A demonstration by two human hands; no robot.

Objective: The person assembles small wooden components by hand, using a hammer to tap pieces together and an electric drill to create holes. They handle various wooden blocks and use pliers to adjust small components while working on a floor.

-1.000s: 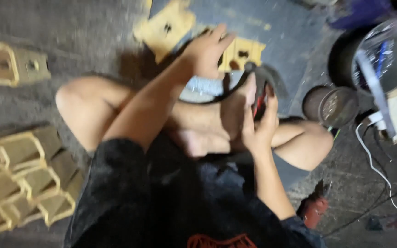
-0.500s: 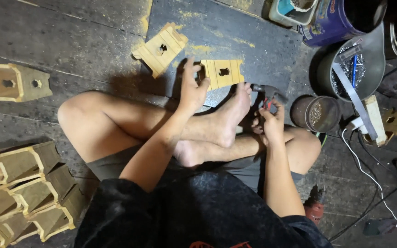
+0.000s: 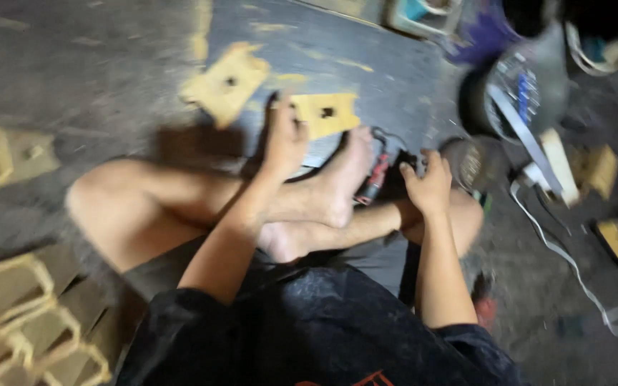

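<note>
I sit cross-legged on a dark floor, and the picture is blurred by motion. My left hand (image 3: 284, 139) reaches forward and rests its fingers on the near edge of a yellow wooden piece with a small hole (image 3: 325, 114). My right hand (image 3: 427, 184) grips a black and red power tool (image 3: 380, 175) that lies by my bare foot (image 3: 341, 182). A second yellow wooden piece with a hole (image 3: 227, 82) lies on the floor further left, apart from both hands.
Stacked open wooden frames (image 3: 23, 314) fill the lower left. Another wooden piece (image 3: 5, 154) lies at far left. Round tins and a bucket with tools (image 3: 520, 93) stand at upper right. A white cord (image 3: 559, 243) trails across the floor on the right.
The view has swung and blurred. My left hand stays at the holed wooden piece. My right hand has moved down and to the right with the tool, toward my knee.
</note>
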